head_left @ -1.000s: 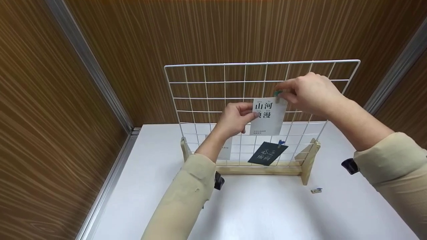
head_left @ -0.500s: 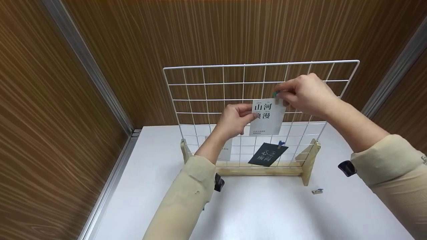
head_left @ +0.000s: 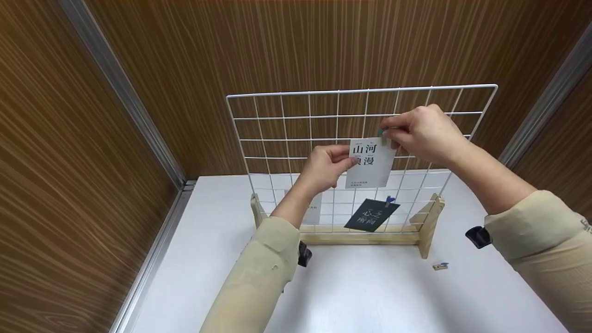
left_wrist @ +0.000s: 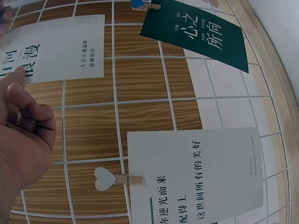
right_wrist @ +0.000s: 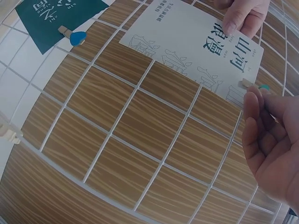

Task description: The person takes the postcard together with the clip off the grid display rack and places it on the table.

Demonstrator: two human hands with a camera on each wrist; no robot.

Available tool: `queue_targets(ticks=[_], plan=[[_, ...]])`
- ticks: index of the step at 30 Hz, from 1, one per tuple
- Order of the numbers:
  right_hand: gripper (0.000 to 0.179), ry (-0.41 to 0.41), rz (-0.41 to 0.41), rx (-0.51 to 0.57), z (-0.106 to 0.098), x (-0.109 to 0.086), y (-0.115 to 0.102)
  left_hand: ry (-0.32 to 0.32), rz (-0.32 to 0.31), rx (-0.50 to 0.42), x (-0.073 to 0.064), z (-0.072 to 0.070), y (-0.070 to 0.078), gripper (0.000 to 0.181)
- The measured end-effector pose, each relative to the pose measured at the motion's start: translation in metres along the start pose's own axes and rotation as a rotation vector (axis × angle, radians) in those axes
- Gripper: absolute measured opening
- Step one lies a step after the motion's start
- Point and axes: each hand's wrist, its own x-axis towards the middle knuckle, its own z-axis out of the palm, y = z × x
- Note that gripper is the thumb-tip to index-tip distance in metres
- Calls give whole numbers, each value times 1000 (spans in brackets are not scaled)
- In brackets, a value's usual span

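A white card (head_left: 370, 173) with dark characters stands against the white wire grid (head_left: 323, 115). Its left edge is pinched between thumb and fingers of my left hand (head_left: 325, 167). At the card's upper right corner, my right hand (head_left: 428, 132) pinches a small wooden clothespin with a green top (right_wrist: 264, 87); its jaws lie over the card's edge. Below hangs a dark green card (head_left: 372, 215), tilted, under a clothespin with a blue heart (right_wrist: 77, 38). Another white card (left_wrist: 196, 177) hangs lower left on a clothespin with a white heart (left_wrist: 104, 179), partly hidden behind my left arm in the head view.
The grid stands in a wooden base (head_left: 360, 238) on a white table (head_left: 365, 286). A loose clothespin (head_left: 440, 267) lies on the table to the right of the base. Wood-grain panels (head_left: 277, 46) rise behind and at the sides.
The hands, white card and green-topped clothespin stay nearly in place against the grid. The view shifts slightly, and my right forearm sits a little lower in it.
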Motion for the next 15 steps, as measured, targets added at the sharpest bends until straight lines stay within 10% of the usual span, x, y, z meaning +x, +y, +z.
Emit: queue_targets(ticks=[15], plan=[[19,95,-23,78,8,-4,5,18,13,-19,5,2,-2,25]])
